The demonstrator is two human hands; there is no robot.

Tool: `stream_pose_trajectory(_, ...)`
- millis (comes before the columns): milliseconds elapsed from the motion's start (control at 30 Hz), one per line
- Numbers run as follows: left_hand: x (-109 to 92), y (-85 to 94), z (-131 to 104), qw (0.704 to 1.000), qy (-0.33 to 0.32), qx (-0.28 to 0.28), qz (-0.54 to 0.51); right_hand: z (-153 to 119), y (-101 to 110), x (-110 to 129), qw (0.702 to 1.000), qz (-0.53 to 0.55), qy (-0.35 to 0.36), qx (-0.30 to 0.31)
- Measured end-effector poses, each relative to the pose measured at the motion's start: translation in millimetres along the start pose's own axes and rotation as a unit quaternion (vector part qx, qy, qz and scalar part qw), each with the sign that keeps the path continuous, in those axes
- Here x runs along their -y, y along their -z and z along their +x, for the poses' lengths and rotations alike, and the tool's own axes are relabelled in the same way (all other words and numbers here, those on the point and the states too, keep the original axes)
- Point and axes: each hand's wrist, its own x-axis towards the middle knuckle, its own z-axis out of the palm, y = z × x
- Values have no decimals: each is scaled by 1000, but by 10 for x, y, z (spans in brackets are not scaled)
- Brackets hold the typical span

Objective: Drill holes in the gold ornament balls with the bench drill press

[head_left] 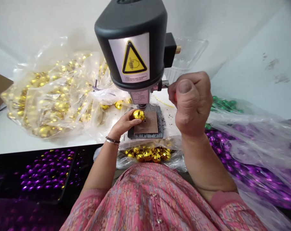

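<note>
Ball, gold and faceted, is under the drill, over the board; whether it touches the bit is too small to tell. The left hand pinches it between thumb and fingers. The right hand is a closed fist around the handle, mostly hidden. Work on this 1 ball looks partway: placed, not yet released; no hole shows. More gold balls lie in 2 bags, 1 near the lap, 1 on the table; which are finished, I cannot tell.
</note>
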Motion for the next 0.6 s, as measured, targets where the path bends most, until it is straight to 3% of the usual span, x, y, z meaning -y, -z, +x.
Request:
stream_pose_trajectory(200,26,-18,33,998,52,-36,28,358,-102,51,998,57,23,-28)
stream_pose_trajectory(433,-7,-14,51,995,72,-33,54,869,-201,-21,989,87,-122,-17)
stream_pose_trajectory(533,-35,-32,63,995,65,-30,65,961,-210,-60,987,72,-145,-17)
stream_pose_trajectory(600,-55,-60,61,995,52,-28,78,967,-209,-78,986,91,-137,21)
